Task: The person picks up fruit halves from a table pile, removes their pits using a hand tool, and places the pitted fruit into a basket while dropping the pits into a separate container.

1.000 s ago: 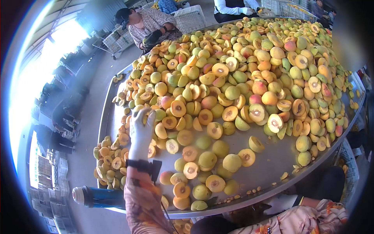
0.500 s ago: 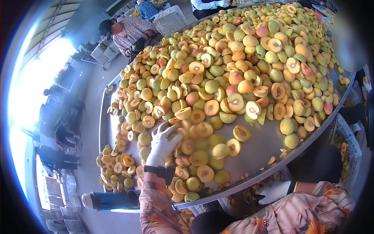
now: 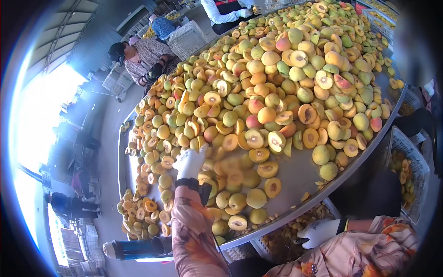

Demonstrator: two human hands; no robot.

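A large heap of apricots (image 3: 258,106), many cut in half with stones showing, covers a metal table (image 3: 295,177). My left hand (image 3: 190,162), in a white glove with a dark band at the wrist, lies on the heap's near left side. Its fingers are apart and touch the fruit; I see no piece gripped. Apricots just right of it are blurred by motion. My right hand (image 3: 320,232), also gloved, is below the table edge over a crate (image 3: 333,208) of fruit pieces. Its fingers are curled, with something small and dark at their tips that I cannot make out.
A blue bottle (image 3: 136,249) lies by the table's near left corner. Another crate (image 3: 410,194) with fruit stands at the right. Across the table are a person in a patterned top (image 3: 145,57) and another with white sleeves (image 3: 226,14). A white crate (image 3: 188,39) stands behind.
My left hand has moved forward and slightly up the heap, and loose apricots near it have shifted. My right hand stays low by the crate. The view has tilted slightly.
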